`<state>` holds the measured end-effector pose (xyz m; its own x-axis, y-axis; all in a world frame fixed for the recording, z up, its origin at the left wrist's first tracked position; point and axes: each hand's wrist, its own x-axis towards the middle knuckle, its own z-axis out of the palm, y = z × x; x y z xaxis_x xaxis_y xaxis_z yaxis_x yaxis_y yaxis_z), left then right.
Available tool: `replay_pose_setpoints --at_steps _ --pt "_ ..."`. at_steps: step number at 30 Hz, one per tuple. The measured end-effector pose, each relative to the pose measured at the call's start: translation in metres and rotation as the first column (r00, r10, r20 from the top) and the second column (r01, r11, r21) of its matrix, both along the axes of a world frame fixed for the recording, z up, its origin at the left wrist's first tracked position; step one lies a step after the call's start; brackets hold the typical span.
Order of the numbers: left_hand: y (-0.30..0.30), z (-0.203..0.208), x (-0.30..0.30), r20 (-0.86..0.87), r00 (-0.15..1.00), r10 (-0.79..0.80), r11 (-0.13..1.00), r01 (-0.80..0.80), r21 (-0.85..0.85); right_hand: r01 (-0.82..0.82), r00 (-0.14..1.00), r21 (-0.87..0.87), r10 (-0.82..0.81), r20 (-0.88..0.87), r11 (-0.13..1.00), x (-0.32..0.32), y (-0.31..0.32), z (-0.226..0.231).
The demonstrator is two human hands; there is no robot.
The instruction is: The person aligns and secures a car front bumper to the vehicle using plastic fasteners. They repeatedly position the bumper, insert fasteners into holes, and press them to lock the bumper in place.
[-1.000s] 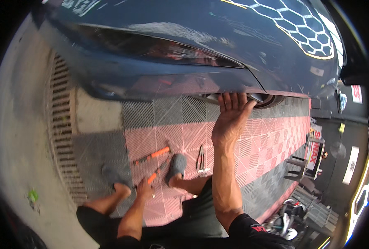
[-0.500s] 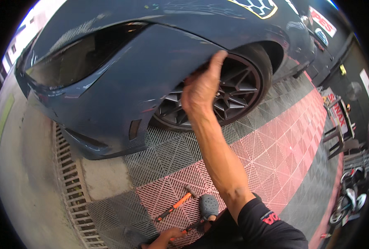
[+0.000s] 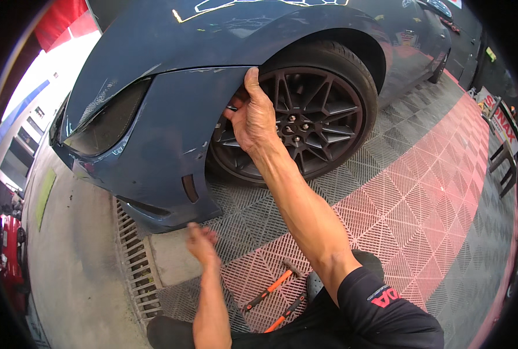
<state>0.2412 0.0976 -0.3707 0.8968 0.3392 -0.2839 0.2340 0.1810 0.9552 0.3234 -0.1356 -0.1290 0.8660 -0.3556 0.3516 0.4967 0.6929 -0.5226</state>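
Observation:
The dark blue front bumper [image 3: 169, 116] of a car ends at the wheel arch. My right hand [image 3: 252, 119] grips its rear edge near the top, with the thumb on the outer side and the fingers curled behind, partly hidden. A small dark piece shows by those fingers; I cannot make out what it is. Close to the bumper's lower corner, my left hand [image 3: 202, 243] is raised with nothing in it, its fingers loosely apart and slightly blurred. Behind the right hand stands the black spoked wheel [image 3: 305, 125].
A hammer [image 3: 270, 288] with an orange and black handle lies on the red floor tiles [image 3: 387, 227], beside another orange-and-black handled tool [image 3: 287, 314] near my foot. A drain grate [image 3: 135, 256] runs along the left. A dark stand [image 3: 503, 166] is at the far right.
My left hand has let go of the orange-and-black handled tool, now on the floor, and risen toward the bumper's lower corner. My right hand remains at the bumper edge. The view has shifted.

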Motion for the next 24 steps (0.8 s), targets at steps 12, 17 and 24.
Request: replay_pose_setpoints --at_steps 12,17,24 --pt "0.137 0.007 0.15 -0.521 0.85 0.084 0.844 -0.338 -0.416 0.005 1.0 -0.08 -0.005 0.007 0.997 0.006 0.011 -0.005" --pt "0.169 -0.02 0.155 -0.517 0.832 0.203 0.73 -0.481 -0.486 0.071 0.997 -0.109 -0.068 0.036 0.991 0.016 0.016 -0.005" --pt "0.215 -0.069 0.168 -0.101 0.98 -0.172 0.654 0.037 -0.755 0.172 0.985 -0.016 -0.171 0.019 0.985 0.015 0.04 0.007"
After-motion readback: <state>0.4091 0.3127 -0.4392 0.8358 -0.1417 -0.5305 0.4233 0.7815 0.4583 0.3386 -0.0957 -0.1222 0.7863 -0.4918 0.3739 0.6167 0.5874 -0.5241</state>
